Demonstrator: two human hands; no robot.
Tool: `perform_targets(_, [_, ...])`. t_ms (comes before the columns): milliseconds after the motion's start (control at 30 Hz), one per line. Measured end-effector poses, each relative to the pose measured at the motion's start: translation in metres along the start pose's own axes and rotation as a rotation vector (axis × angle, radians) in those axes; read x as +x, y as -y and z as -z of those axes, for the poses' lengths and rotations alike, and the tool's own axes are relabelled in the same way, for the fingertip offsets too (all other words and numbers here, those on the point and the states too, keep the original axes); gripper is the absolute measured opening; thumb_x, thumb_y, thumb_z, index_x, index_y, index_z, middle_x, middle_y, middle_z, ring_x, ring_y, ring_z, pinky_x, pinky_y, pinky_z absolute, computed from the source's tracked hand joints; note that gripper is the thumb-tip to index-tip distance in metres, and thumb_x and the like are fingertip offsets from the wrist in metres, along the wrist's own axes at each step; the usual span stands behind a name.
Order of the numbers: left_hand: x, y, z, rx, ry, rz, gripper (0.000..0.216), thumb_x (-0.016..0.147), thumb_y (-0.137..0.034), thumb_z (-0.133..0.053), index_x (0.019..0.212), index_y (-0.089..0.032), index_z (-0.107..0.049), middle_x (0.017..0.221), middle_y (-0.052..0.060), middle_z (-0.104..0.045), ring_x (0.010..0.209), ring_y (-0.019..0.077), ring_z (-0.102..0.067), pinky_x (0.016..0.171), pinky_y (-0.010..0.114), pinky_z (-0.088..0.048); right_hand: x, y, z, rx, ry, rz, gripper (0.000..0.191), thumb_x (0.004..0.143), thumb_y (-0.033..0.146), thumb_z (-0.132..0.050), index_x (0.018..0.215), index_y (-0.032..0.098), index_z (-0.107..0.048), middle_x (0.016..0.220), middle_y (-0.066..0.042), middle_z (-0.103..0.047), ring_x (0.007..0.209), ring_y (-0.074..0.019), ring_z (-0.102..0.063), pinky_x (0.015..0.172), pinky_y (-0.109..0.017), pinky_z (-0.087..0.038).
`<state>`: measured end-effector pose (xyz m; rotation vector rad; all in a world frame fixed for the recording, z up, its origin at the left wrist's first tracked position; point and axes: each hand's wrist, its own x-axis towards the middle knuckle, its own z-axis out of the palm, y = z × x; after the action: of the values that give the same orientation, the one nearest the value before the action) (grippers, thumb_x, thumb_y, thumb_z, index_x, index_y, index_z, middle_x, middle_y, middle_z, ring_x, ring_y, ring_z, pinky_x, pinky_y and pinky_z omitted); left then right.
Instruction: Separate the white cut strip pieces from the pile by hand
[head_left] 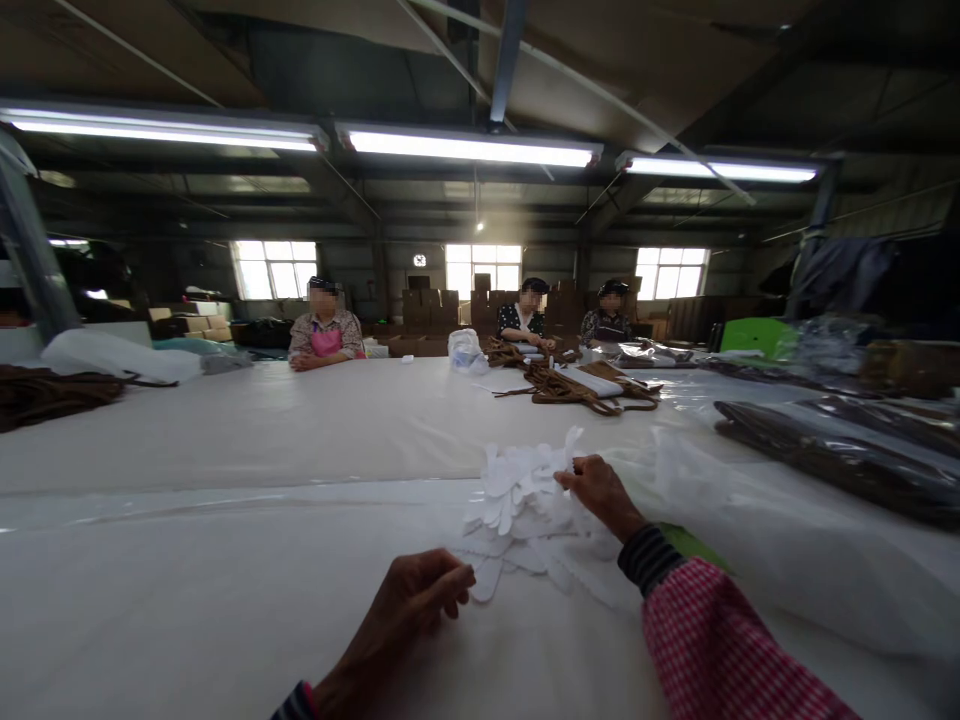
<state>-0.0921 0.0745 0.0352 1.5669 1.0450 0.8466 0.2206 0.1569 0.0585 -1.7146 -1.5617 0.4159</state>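
Note:
A loose heap of thin white cut-out pieces (517,490) with rounded ends lies on the white-covered table (225,570) before me. My right hand (600,490) is at the heap's right side, thumb and fingers pinched on one white piece (574,445) that sticks up. Lower and to the left, my left hand (424,595) hovers beside the near edge of the heap. Its fingers are curled in against the thumb; whether anything small is in them is hidden.
Clear plastic sheeting (750,530) and bagged dark items (840,460) lie to the right. Brown strapped goods (592,385) and a white plastic bundle (465,350) are farther back. Another brown pile (56,395) lies left. Several people, including one in a pink apron (327,342), sit across the table.

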Motion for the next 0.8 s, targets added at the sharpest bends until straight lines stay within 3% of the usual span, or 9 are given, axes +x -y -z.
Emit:
perform_targets(67, [-0.001,-0.002,-0.002,-0.004,0.009,0.006,0.056,0.082,-0.067,-0.070,0.083,-0.011,-0.071,0.073,0.005,-0.061,0.063,0.0117,-0.050,0.055,0.021,-0.035,0.003,-0.007,0.008,-0.125,-0.033,-0.016,0.029,0.089,0.030,-0.066,0.065,0.016,-0.056,0.070,-0.005,-0.058,0.073,-0.0196,-0.054,0.066,-0.030,-0.027])
perform_targets(167, [-0.001,-0.005,-0.005,-0.011,0.013,0.008,0.055,0.082,-0.066,-0.072,0.083,-0.010,-0.071,0.073,0.005,-0.061,0.064,0.0121,-0.051,0.054,0.021,-0.035,0.001,-0.010,0.012,-0.258,-0.090,-0.025,0.021,0.094,0.035,-0.066,0.094,0.014,-0.061,0.089,-0.010,-0.065,0.089,-0.0266,-0.060,0.071,-0.031,-0.029])
perform_targets(267, [0.000,-0.004,-0.008,-0.006,0.034,-0.003,0.054,0.084,-0.064,-0.071,0.084,-0.010,-0.071,0.074,0.006,-0.062,0.064,0.0123,-0.053,0.055,0.021,-0.036,-0.004,-0.004,0.003,-0.329,-0.109,0.041,0.027,0.097,0.029,-0.063,0.118,0.014,-0.054,0.092,-0.008,-0.066,0.093,-0.0266,-0.061,0.074,-0.032,-0.030])
perform_targets(367, [0.000,-0.003,-0.011,-0.007,0.061,-0.016,0.050,0.085,-0.060,-0.070,0.084,-0.010,-0.071,0.074,0.006,-0.063,0.064,0.0121,-0.054,0.056,0.021,-0.036,-0.010,0.000,-0.012,-0.354,-0.017,0.207,0.013,0.094,0.020,-0.064,0.106,0.020,-0.058,0.088,-0.001,-0.064,0.091,-0.0207,-0.060,0.077,-0.030,-0.033])
perform_targets(467, [-0.001,-0.005,-0.016,-0.001,0.069,-0.024,0.044,0.086,-0.054,-0.069,0.082,-0.010,-0.071,0.073,0.006,-0.064,0.063,0.0123,-0.054,0.057,0.022,-0.037,-0.012,-0.005,-0.027,-0.372,0.080,0.350,0.018,0.086,0.015,-0.069,0.101,0.021,-0.062,0.104,-0.001,-0.064,0.104,-0.0208,-0.056,0.084,-0.029,-0.035])
perform_targets(567, [-0.003,-0.008,-0.021,0.020,0.077,-0.021,0.042,0.084,-0.052,-0.068,0.080,-0.010,-0.071,0.073,0.007,-0.065,0.063,0.0139,-0.056,0.058,0.023,-0.039,-0.009,-0.012,-0.038,-0.375,0.118,0.393,0.032,0.084,0.015,-0.071,0.114,0.022,-0.062,0.114,-0.002,-0.063,0.107,-0.0228,-0.052,0.087,-0.030,-0.035])
perform_targets(800, [-0.003,-0.003,-0.022,0.040,0.110,-0.047,0.041,0.085,-0.051,-0.067,0.077,-0.011,-0.070,0.068,0.004,-0.062,0.060,0.0128,-0.053,0.057,0.023,-0.037,-0.011,-0.009,-0.053,-0.342,0.112,0.436,0.028,0.092,0.021,-0.065,0.119,0.025,-0.064,0.114,-0.002,-0.064,0.108,-0.0251,-0.052,0.090,-0.036,-0.035])
